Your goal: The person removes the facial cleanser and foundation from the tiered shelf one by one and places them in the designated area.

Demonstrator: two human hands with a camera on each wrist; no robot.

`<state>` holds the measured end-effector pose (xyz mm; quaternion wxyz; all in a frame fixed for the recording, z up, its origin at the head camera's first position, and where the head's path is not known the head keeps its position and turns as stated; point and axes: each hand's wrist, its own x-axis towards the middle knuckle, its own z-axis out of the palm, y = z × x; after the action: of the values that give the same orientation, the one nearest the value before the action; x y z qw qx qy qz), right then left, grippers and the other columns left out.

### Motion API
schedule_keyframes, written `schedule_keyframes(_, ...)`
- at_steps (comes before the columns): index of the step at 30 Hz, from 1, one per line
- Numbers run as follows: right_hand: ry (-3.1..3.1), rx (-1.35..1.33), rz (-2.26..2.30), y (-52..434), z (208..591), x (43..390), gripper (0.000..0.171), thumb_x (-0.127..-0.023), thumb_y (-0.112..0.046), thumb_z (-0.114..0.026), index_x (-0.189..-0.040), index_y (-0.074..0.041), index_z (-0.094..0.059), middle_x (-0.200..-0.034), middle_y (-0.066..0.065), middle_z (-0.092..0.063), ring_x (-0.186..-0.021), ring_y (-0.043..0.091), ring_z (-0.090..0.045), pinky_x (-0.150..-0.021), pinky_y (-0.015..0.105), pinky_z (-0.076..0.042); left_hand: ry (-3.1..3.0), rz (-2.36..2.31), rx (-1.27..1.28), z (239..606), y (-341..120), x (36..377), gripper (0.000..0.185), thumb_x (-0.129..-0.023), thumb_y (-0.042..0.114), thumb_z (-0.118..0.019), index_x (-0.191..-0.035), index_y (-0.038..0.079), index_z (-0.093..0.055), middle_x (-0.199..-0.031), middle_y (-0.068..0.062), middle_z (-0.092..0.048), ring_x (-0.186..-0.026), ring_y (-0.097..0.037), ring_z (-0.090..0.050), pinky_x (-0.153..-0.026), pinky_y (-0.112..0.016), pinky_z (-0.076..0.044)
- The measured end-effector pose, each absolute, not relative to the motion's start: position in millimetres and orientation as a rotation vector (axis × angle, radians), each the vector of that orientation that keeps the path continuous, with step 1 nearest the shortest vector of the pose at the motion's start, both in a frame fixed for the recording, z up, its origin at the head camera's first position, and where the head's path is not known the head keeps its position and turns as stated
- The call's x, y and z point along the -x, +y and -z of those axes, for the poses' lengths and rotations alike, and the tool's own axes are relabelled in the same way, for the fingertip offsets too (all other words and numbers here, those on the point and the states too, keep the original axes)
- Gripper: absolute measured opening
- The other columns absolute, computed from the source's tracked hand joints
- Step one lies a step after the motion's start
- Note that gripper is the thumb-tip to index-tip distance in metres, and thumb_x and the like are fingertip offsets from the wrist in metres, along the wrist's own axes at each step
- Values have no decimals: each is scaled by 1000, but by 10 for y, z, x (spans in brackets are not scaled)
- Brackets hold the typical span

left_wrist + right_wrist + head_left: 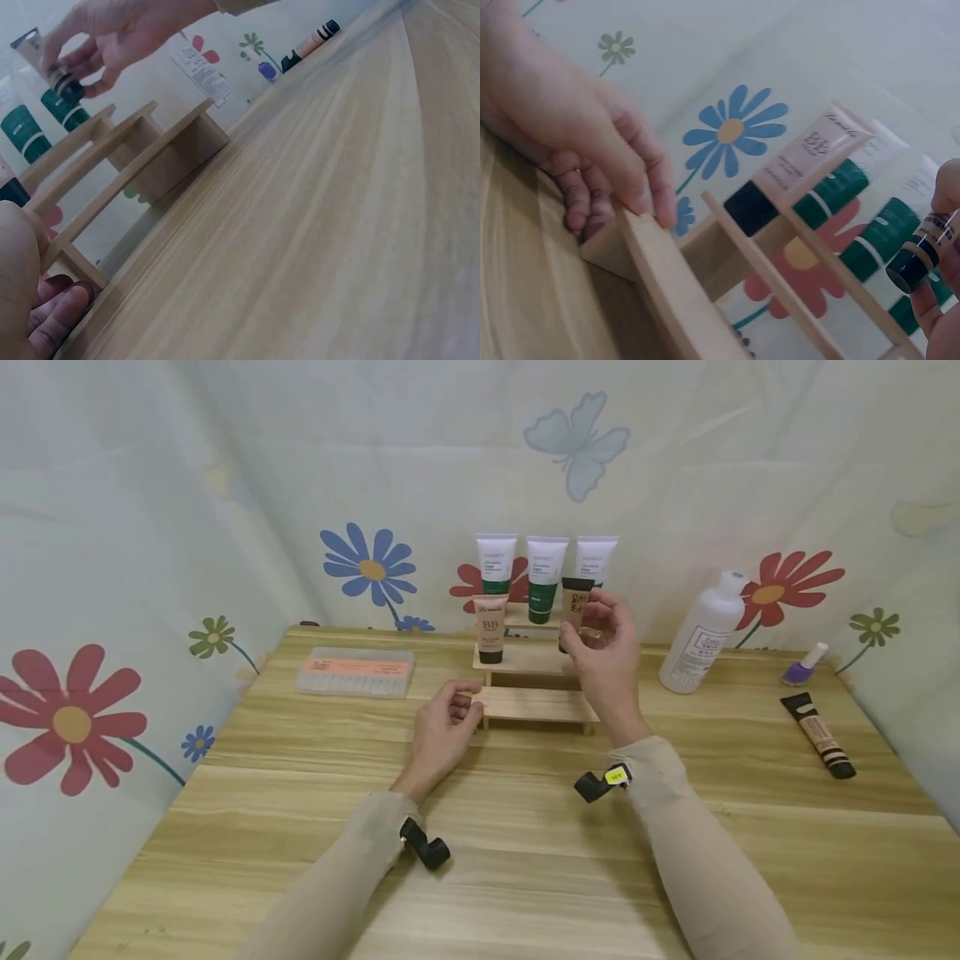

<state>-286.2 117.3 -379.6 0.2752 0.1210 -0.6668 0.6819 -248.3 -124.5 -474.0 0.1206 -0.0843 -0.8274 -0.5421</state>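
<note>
A three-step wooden stand is at the table's back. My left hand grips the left end of its lowest step, thumb and fingers around the edge. My right hand pinches a black and tan cosmetic tube, upright with its black cap down, at the right part of the middle step. Whether the cap touches the step I cannot tell. A pinkish BB cream tube stands on the middle step's left. Behind, on the top step, are three white and green tubes, the right one partly hidden.
A clear plastic case with an orange label lies left of the stand. To the right stands a white bottle. Farther right are a purple nail polish bottle and a lying black and tan tube. A flowered curtain hangs behind.
</note>
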Motion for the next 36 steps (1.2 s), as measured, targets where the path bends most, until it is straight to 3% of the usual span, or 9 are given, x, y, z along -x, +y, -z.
schedule_keyframes(5,-1737,-312,-1801,1414,3696,2817,44,-98,2,-77,-138,-12,-69,-117,0,-68,-107,22,-66,-84,32,-55,-2419,1581,242,4741,-1244,2480,24,-107,15,-69,-131,13,-74,-102,-7,-77,-85,-19,-73,-74,-25,-61)
schedule_keyframes(13,-1712,-252,-1689,1872,3569,2713,45,-99,-1,-79,-141,-16,-70,-120,-2,-68,-110,19,-67,-87,27,-56,-2418,1570,244,4738,-1233,2490,24,-107,16,-69,-131,14,-74,-104,-6,-77,-87,-18,-73,-76,-26,-61)
schedule_keyframes(26,-1598,-85,-1656,2616,3469,2489,44,-94,6,-79,-134,-13,-74,-113,4,-68,-101,18,-64,-79,25,-51,-2426,1587,219,4745,-1244,2491,23,-108,16,-70,-130,13,-74,-104,-8,-76,-87,-19,-73,-76,-26,-61)
schedule_keyframes(36,-1635,31,-1548,2931,3409,2235,41,-96,1,-82,-135,-10,-76,-111,3,-70,-102,19,-65,-81,21,-55,-2426,1574,228,4767,-1244,2504,23,-107,17,-71,-129,14,-75,-104,-7,-77,-88,-19,-74,-77,-23,-61)
